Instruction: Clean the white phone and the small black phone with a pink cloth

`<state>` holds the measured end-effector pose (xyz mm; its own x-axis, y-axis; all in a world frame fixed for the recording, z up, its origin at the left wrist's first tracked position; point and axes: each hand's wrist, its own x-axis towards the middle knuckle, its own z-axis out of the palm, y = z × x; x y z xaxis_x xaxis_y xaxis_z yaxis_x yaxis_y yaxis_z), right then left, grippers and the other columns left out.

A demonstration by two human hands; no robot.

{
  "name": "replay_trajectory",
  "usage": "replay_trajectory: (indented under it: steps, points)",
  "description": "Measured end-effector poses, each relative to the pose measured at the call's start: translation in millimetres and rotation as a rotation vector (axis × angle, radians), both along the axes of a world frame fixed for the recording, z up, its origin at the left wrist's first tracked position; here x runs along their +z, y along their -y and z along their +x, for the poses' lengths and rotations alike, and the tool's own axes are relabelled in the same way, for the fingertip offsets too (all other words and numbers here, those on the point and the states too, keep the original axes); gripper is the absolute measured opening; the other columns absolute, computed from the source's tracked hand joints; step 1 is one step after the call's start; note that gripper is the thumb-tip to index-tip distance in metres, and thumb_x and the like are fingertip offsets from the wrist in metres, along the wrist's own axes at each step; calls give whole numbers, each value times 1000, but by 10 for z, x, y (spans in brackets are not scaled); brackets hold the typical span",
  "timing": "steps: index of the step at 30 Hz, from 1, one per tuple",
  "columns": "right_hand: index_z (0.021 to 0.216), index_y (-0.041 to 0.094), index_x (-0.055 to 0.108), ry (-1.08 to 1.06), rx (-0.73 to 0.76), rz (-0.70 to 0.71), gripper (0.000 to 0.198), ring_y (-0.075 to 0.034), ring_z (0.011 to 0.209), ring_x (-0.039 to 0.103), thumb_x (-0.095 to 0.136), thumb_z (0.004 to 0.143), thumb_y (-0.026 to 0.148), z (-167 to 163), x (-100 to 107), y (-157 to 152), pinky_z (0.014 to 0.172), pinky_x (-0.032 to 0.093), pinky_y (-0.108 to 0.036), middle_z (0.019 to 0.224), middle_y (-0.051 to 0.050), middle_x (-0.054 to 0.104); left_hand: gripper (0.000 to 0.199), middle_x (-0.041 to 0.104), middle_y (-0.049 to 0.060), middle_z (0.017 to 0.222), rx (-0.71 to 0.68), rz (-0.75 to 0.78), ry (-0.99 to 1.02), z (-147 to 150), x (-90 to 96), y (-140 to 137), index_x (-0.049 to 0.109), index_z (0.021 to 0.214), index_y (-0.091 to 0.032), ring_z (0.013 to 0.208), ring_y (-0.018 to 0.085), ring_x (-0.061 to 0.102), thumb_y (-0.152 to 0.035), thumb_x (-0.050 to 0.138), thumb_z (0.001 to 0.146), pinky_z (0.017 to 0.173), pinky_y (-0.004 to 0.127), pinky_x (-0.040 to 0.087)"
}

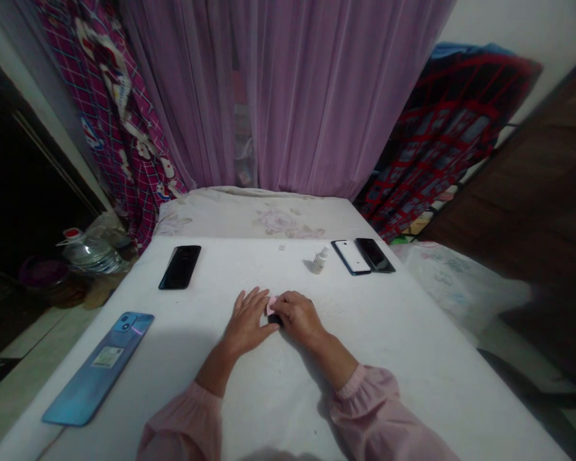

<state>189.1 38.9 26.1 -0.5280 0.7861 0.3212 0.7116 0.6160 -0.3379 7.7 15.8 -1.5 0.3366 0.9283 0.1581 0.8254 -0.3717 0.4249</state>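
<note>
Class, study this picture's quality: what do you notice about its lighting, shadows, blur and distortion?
Head view: dim, uneven light, darkest at the far left; head view: soft shadows on the table beside the bottle and the right sleeve; head view: the red blanket looks blurred and stretched; head view: the pink piece in the right hand is too soft to identify.

- Sleeves (379,403): dusty pink, loose, creased above the cuffs (208,393)
- Cuffs: gathered, probably elasticated, though the dim view blurs them
- Hands (244,322): bare beyond the cuffs
</note>
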Motion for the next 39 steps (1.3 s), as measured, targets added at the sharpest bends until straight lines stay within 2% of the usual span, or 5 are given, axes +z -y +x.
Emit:
replay_trajectory:
  steps: [8, 15, 19, 28, 39]
  points:
    - [94, 26, 78, -19, 184, -31, 23, -14, 78, 62, 62, 85, 12, 123, 43, 103, 70, 43, -24, 85, -4, 70, 55, 49, 8, 148, 8, 29, -9, 8, -9, 9, 51, 134, -24, 143, 28, 33, -47, 65, 86, 120, 53, 14]
    - [97, 25, 78, 34, 3, -38, 23, -18, 83, 63, 57, 90, 17, -47, 89, -62, 73, 46, -27, 89, -7, 70, 61, 46, 10, 150, 2, -30, -16, 0, 60, 14, 47, 138, -22, 144, 29, 31, -46, 67, 85, 120, 56, 15]
    - [97, 26, 78, 3, -17, -51, 27, -18, 83, 62, 56, 87, 13, -67, 96, -14, 72, 45, -26, 87, -6, 69, 63, 46, 10, 150, 2, -57, -20, 13, 133, 35, 49, 136, -22, 145, 29, 30, -43, 71, 82, 120, 57, 15]
    - [91, 27, 78, -74, 192, -223, 26, -16, 81, 63, 59, 84, 10, 94, 156, 170, 70, 45, -24, 86, -4, 69, 62, 49, 10, 148, 10, 4, -20, 15, 111, 75, 51, 132, -23, 143, 29, 34, -47, 75, 80, 119, 58, 19]
    - [94, 28, 77, -19, 119, 18, 21, -17, 80, 64, 61, 88, 15, 657, 44, 251, 70, 46, -26, 87, -5, 70, 59, 50, 10, 147, -16, 60, -11, -33, -11, 22, 51, 134, -24, 142, 30, 35, -50, 68, 84, 119, 58, 18]
